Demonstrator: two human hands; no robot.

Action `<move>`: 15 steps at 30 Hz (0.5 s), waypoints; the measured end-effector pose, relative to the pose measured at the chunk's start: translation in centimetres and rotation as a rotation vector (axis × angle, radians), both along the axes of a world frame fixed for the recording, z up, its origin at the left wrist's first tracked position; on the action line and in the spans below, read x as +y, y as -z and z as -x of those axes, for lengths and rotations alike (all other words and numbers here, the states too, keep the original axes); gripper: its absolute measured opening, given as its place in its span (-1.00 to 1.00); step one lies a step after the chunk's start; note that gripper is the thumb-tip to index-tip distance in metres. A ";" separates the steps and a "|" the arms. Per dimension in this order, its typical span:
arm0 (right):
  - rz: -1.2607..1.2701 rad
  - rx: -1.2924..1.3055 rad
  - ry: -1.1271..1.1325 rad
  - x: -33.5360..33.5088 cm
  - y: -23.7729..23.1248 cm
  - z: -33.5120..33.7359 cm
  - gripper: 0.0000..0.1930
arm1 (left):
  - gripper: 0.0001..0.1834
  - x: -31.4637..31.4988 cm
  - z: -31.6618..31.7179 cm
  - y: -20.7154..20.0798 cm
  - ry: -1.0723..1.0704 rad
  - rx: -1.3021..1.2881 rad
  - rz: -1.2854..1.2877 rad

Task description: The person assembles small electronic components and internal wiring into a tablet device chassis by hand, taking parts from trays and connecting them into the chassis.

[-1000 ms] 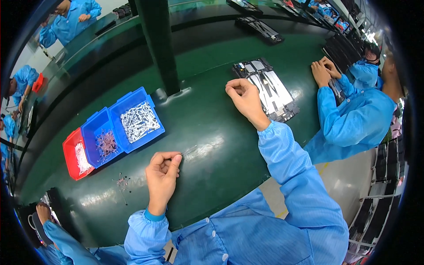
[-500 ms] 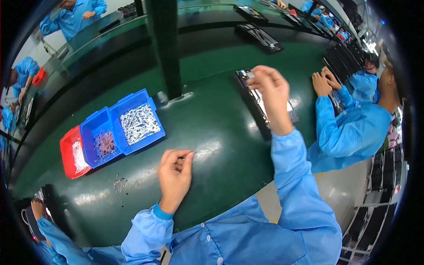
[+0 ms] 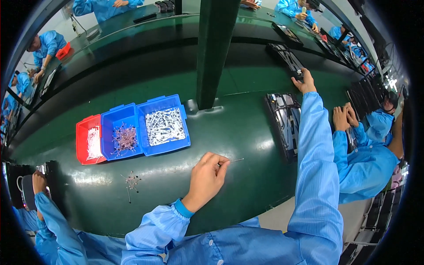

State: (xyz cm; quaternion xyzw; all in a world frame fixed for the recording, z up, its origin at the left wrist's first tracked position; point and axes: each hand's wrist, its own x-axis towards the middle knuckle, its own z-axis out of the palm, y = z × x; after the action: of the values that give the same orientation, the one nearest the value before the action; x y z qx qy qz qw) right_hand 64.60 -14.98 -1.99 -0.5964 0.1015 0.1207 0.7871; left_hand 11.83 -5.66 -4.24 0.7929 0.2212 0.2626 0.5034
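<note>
Over the green table my left hand is closed, pinching a thin wire-like piece that sticks out to the right of the fingertips. Stretched forward, my right hand grips the near end of a long black electronic unit, thumb on one side and fingers on the other. Left of my right sleeve lies another black unit with grey and silver parts, its right edge partly hidden by the arm. A small heap of thin leads lies left of my left hand.
Left of centre stand a red bin of white strips, a blue bin of reddish leads and another blue bin of white-and-black pieces. Behind them rises a green post. A co-worker works close on the right.
My right hand has left the nearer unit and reached forward to the farther one. The thin piece in my left hand now shows clearly. The whole view has shifted, moving the bins rightward.
</note>
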 end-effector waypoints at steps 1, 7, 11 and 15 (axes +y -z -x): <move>0.077 -0.044 0.021 0.8 0.1 0.1 -0.54 | -0.92 0.1 0.1 -0.2 -0.004 0.014 -0.002; -0.254 0.263 -0.040 2.4 1.4 -2.8 -0.79 | -0.93 -0.1 0.0 0.0 0.001 0.009 0.004; -0.395 0.192 -0.290 3.8 -1.6 2.4 -0.62 | -0.92 -0.2 -0.1 0.3 0.007 -0.015 -0.003; -0.330 0.037 -0.362 2.8 -7.3 13.3 -0.57 | -0.92 0.0 0.1 0.4 0.007 -0.007 0.048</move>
State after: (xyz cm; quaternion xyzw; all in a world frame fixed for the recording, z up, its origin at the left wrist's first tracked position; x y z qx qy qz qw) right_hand 51.33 -12.16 5.28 -0.4661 -0.0136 0.2858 0.8372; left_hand 11.77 -5.65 -4.60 0.7804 0.2231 0.2582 0.5239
